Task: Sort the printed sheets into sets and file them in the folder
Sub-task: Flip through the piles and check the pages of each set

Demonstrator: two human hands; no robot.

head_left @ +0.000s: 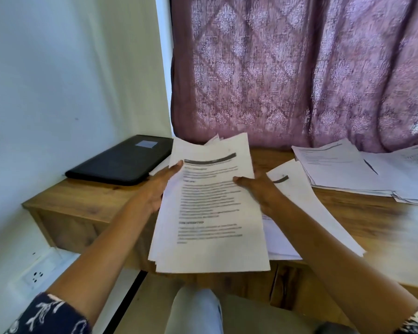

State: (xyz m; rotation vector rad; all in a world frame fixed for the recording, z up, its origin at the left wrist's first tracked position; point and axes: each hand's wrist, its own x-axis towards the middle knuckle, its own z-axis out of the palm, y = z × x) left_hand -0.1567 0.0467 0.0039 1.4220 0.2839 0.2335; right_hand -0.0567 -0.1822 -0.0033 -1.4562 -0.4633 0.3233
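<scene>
A stack of printed sheets (pixel 210 208) is held up over the near edge of the wooden desk (pixel 87 196), its top page showing a dark header bar and blurred lines of text, the pages beneath fanned slightly out of line at the top and lower left. The left hand (pixel 158 186) clamps the stack's left edge, thumb on the top page and fingers hidden behind; the right hand (pixel 258 186) has its grip closed on the right edge the same way, thumb lying across the text. Just right of the stack, partly under the right forearm, a few loose sheets (pixel 297 203) lie on the desk. Farther right of the stack, well apart from it, a larger spread pile of papers (pixel 343 169) rests near the purple patterned curtain (pixel 299 68). Left of the stack, a closed black folder (pixel 121 162) lies flat on the desk against the white wall (pixel 46 92), with a pale label on its cover.
</scene>
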